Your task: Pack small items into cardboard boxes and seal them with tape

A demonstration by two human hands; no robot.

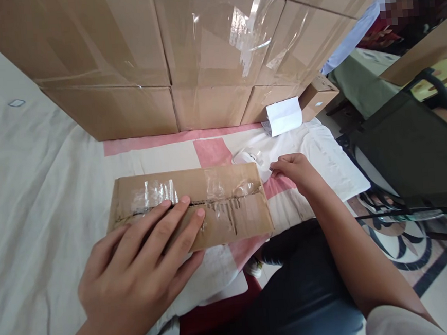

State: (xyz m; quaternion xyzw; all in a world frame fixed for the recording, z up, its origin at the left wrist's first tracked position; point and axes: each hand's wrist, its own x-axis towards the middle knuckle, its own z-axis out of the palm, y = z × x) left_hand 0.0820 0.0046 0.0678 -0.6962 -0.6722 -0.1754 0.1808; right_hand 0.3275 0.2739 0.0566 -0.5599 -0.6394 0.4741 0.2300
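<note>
A long cardboard box (246, 214) lies on the cloth in front of me, with shiny clear tape in patches along its top seam. My left hand (138, 262) rests on its left part, fingers stretched out and spread over the seam. Just past the box's right end, my right hand (291, 170) is closed in a pinch. Whatever sits between its fingertips is too small to make out. Beside those fingertips, behind the box's right corner, is what looks like a roll of clear tape (252, 156), partly hidden by the box.
Large taped cardboard boxes (126, 110) are stacked along the back. A folded white paper (285, 116) leans against them, near a smaller box (318, 95). On the right stands a dark green chair (407, 148). Another person (401, 19) is at the far upper right.
</note>
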